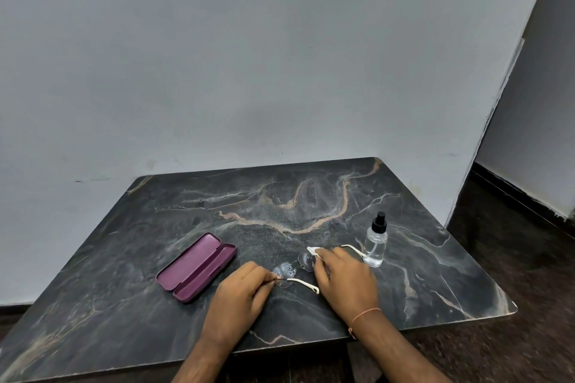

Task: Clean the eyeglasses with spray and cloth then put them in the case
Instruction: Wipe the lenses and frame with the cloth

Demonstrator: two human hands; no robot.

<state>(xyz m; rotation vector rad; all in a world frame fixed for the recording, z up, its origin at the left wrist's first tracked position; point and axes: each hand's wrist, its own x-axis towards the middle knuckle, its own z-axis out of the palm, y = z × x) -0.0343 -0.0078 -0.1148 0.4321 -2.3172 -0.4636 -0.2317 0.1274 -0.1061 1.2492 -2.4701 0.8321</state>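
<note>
While the eyeglasses [294,267] sit lens-down-ish on the bench [124,305], near-centre, both hands are on them. Left hand [239,295] has its grip pinched shut on the left hinge/temple end, prob to pin the frame so it won't skate on the smooth marble. Right hand [345,280] is closed around a small white cloth [312,250], only a corner pokes out past the fingers, pressed at the right lens; looks like the wipe step. Lenses show droplets/haze, so I'd judge spray already applied, wiping not done. Spray bottle [376,241] stands upright just right of the right hand, cap on, close to the far temple arm; can't tell if touching. It's an easy knock-over w/ a wide wipe stroke. Case [197,267] lies open to the left, lid flat, well apart from the glasses, prob staged that way so the drop-in needs no extra opening. Thin rimless-looking frame, so light pressure advised.
</note>
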